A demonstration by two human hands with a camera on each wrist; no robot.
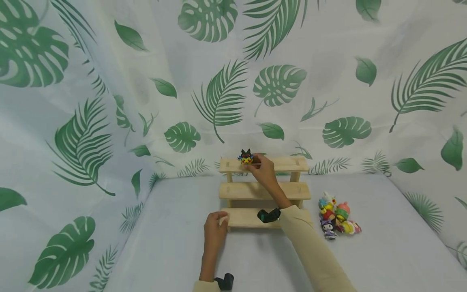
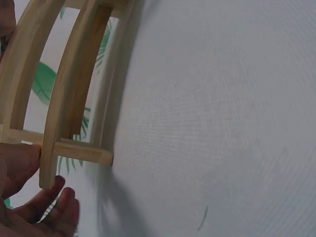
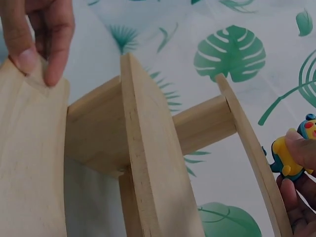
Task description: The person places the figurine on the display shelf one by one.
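Observation:
A wooden three-tier display shelf [image 1: 262, 190] stands against the backdrop. My right hand [image 1: 263, 167] pinches a small figurine [image 1: 246, 157], yellow-faced with a dark eared top, at the left part of the top tier. In the right wrist view the figurine [image 3: 289, 155] shows a yellow and blue body between thumb and fingers, right beside the top board's edge. My left hand [image 1: 216, 227] grips the left end of the bottom tier [image 1: 255, 217]. Seen from the left wrist, its thumb lies on one face of the board end [image 2: 48, 168], with fingers around the other side.
Several colourful toy figurines [image 1: 333, 217] lie in a cluster on the white table surface [image 1: 175, 219], right of the shelf. A leaf-print cloth backdrop [image 1: 233, 89] rises behind and along both sides.

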